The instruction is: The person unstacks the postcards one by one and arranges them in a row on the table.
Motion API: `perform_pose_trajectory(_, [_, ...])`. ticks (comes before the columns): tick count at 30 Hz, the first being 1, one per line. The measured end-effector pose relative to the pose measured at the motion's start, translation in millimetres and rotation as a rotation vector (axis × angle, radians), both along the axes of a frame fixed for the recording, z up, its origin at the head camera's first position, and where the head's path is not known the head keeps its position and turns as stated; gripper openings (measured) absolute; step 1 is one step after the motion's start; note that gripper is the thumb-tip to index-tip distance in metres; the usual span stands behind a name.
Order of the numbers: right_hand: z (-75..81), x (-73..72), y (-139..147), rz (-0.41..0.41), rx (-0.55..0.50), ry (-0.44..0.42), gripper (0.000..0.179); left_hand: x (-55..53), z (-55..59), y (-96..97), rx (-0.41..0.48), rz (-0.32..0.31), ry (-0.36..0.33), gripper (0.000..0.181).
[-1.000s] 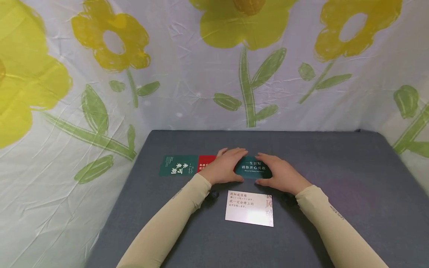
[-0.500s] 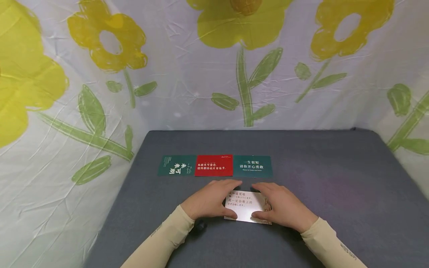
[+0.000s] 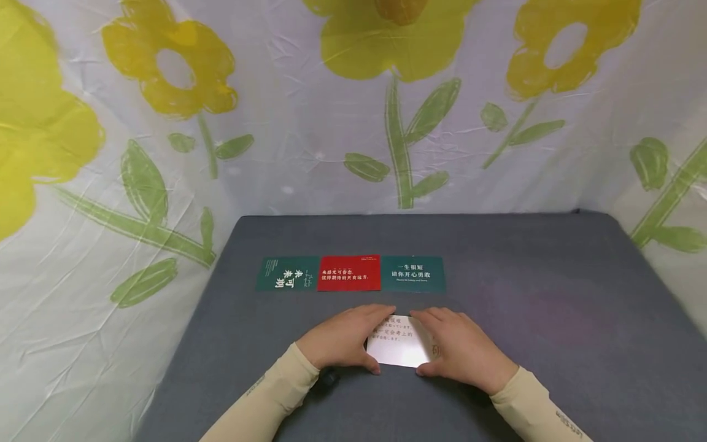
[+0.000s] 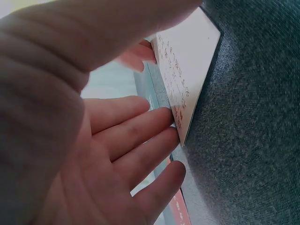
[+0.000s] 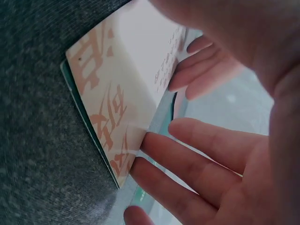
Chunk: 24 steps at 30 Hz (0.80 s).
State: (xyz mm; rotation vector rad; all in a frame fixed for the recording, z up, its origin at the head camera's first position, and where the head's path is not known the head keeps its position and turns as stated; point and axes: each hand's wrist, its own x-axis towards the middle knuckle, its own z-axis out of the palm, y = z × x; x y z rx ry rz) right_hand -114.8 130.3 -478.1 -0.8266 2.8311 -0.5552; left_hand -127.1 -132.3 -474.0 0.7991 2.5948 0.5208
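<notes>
Fingers of the left hand and right hand look pinched across the white card, far edge to near, just this side of the card row on the counter. I'd call this the gripping step; moving it would want an even two-handed lift.

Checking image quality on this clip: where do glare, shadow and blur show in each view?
Head view: bright glare on the white card, soft shadow beside the right sleeve, while the red card's main print stays legible; left wrist view: background washed out and blurred; right wrist view: a bleached patch on the white card, hazy background.
</notes>
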Motion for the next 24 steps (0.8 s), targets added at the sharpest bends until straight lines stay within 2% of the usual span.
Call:
perform_pose_trajectory(7, [2.0,-5.9,-0.5,0.017,0.01,-0.022,0.089,1.6,3.4,0.4,-0.024,0.008,0.026,0.098])
perform_pose_trajectory(17, [2.5,-9.8,-0.1,0.034,0.01,0.017,0.086,-0.5,3.9,0.6,-0.012,0.012,0.039,0.096])
perform_pose_trajectory(24, [0.9,-9.4,-0.5,0.033,0.009,0.013,0.086,-1.2,2.6,-0.7,-0.01,0.01,0.021,0.095])
